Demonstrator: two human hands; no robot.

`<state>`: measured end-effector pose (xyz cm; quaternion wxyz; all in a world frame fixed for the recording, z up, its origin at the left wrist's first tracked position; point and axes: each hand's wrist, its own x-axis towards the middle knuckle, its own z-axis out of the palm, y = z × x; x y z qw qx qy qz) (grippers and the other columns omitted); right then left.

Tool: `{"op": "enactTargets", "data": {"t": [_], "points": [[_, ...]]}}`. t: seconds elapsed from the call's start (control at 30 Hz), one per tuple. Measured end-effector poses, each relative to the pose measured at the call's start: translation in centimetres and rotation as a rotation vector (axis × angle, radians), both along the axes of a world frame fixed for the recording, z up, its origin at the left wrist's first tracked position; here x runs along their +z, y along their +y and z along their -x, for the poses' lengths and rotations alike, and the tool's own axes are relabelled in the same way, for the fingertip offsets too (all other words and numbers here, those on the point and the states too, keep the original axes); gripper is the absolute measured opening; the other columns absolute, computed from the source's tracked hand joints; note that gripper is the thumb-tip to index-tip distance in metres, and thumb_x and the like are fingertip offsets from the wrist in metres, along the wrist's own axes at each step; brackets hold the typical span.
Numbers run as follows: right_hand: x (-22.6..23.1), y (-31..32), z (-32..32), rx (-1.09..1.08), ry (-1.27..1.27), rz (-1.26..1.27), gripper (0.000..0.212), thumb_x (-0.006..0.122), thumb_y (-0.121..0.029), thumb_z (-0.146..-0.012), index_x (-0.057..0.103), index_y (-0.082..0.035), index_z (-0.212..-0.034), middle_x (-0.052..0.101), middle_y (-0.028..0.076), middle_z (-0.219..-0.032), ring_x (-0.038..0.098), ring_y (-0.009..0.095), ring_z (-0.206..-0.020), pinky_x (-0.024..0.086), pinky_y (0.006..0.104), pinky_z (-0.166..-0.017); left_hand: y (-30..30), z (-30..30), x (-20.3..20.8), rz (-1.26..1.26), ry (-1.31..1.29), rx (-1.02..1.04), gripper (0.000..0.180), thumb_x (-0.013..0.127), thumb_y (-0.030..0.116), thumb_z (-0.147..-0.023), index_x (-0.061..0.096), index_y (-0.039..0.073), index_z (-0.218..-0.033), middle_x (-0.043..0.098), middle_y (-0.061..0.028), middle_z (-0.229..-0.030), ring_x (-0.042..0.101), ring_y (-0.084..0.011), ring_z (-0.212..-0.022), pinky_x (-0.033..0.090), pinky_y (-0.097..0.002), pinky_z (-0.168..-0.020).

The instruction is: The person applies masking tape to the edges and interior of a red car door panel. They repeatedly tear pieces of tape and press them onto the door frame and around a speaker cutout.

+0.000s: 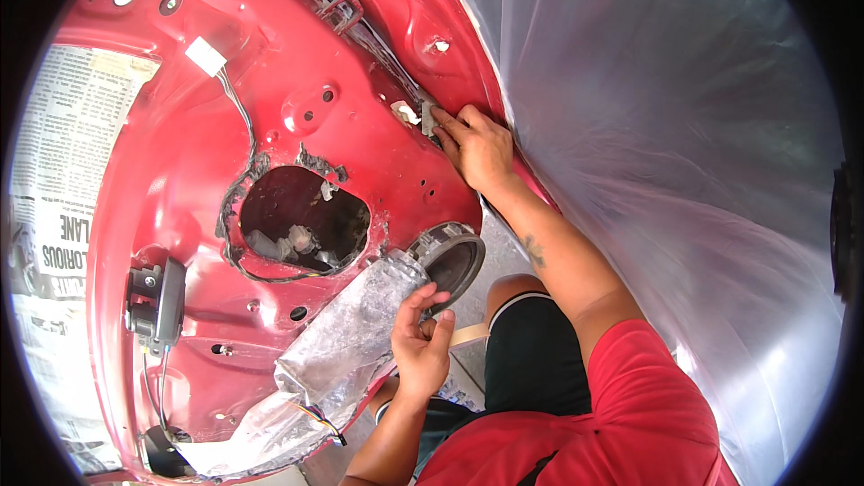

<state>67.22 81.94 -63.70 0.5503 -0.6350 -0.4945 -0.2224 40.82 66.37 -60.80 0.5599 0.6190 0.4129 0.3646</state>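
Pressing the right hand at the edge of a red door panel, with fingertips upon a small grey piece there. Cannot tell whether pinching this piece or only pushing it flat: covered in part by the fingers, and hard to judge as loose or just a grey patch of the edge. Close to its left, some white flakes on the metal. Holding the left hand half curled, thumb apart from the fingers, before a black round ring; not possible to see whether touching it. Beside this ring, toward the lower left, a wrinkled clear plastic cover, blurring everything below, with coloured wires upon it. Farther left, a large dark opening with pale crumpled matter inside, too shadowed to name. Beyond, a black handle unit, and newspaper cut off by the dark border. To the right, clear sheeting, hiding everything behind, and a black object, also cut off. Below, dark shorts and a red shirt, only partly visible.
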Motion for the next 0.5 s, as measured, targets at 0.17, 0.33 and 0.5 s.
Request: {"op": "enactTargets", "data": {"t": [0.17, 0.33, 0.5], "points": [[-0.1, -0.6, -0.3, -0.061, -0.128, 0.133, 0.035, 0.074, -0.031, -0.091, 0.074, -0.024, -0.126, 0.059, 0.003, -0.072, 0.066, 0.026, -0.066, 0.054, 0.0416, -0.06, -0.1, -0.1, -0.4, -0.012, 0.001, 0.0, 0.046, 0.064, -0.006, -0.096, 0.051, 0.0, -0.139, 0.064, -0.0123, -0.125, 0.046, 0.0007, -0.063, 0.037, -0.0166, -0.057], [-0.4, -1.0, -0.9, -0.023, -0.14, 0.139, 0.039, 0.068, -0.034, -0.096, 0.07, -0.025, -0.133, 0.066, 0.006, -0.073, 0.068, 0.026, -0.067, 0.054, 0.0424, -0.061, -0.2, -0.2, -1.0, -0.043, 0.024, -0.01, 0.046, 0.065, -0.005, -0.096, 0.051, -0.001, -0.139, 0.064, -0.0131, -0.125, 0.043, 0.0018, -0.059, 0.036, -0.0164, -0.055], [0.8, -2.0, -0.6, 0.108, 0.039, 0.509, 0.039, 0.062, -0.034, -0.101, 0.066, -0.023, -0.138, 0.074, 0.013, -0.087, 0.07, 0.034, -0.075, 0.055, 0.0448, -0.067, -0.6, -0.2, -1.6, 0.001, 0.019, -0.015, 0.046, 0.065, -0.004, -0.096, 0.051, -0.001, -0.139, 0.064, -0.0134, -0.127, 0.044, 0.0013, -0.06, 0.037, -0.0167, -0.055]]}}
